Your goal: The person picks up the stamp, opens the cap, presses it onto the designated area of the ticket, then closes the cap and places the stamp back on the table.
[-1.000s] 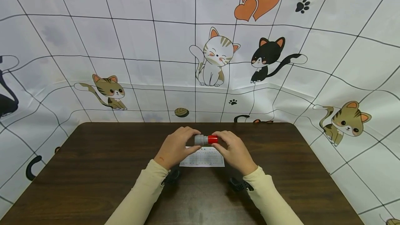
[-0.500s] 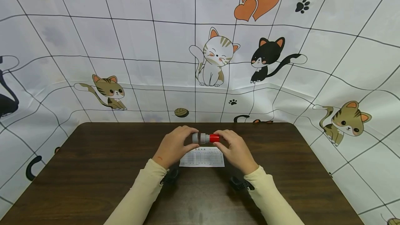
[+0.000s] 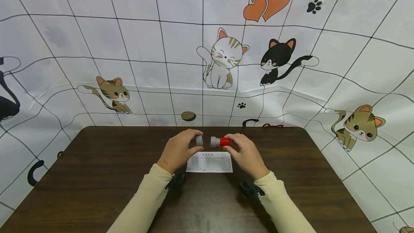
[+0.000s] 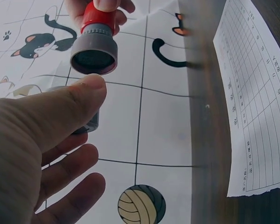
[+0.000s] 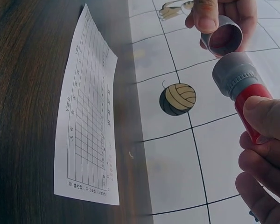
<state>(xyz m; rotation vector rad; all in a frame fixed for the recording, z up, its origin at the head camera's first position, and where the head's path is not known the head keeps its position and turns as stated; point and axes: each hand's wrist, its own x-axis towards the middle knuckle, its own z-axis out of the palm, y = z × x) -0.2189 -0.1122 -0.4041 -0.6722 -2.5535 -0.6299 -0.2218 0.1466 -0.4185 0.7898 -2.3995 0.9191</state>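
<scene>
My left hand [image 3: 179,151] pinches a small grey cap [image 3: 199,140] between thumb and fingers. Opposite it, my right hand [image 3: 246,154] grips a stamp [image 3: 215,142] by its red handle, holding it roughly level. A gap separates the cap from the stamp's grey head. In the left wrist view the stamp's dark round face points toward the left hand, whose thumb covers most of the cap. The right wrist view shows the cap's hollow mouth facing the stamp. Below both hands, a printed form [image 3: 209,164] with a ruled grid lies on the table.
The dark wooden table [image 3: 97,182] reaches back to a white sheet [image 3: 181,74] printed with cats and lines, which also rises along both sides. A black strap [image 3: 250,189] shows at the right wrist, and a similar dark piece [image 3: 176,181] at the left.
The cap has come off the stamp. My left hand has drawn it leftward while my right hand has shifted slightly right with the stamp, widening the gap. The form stays put.
</scene>
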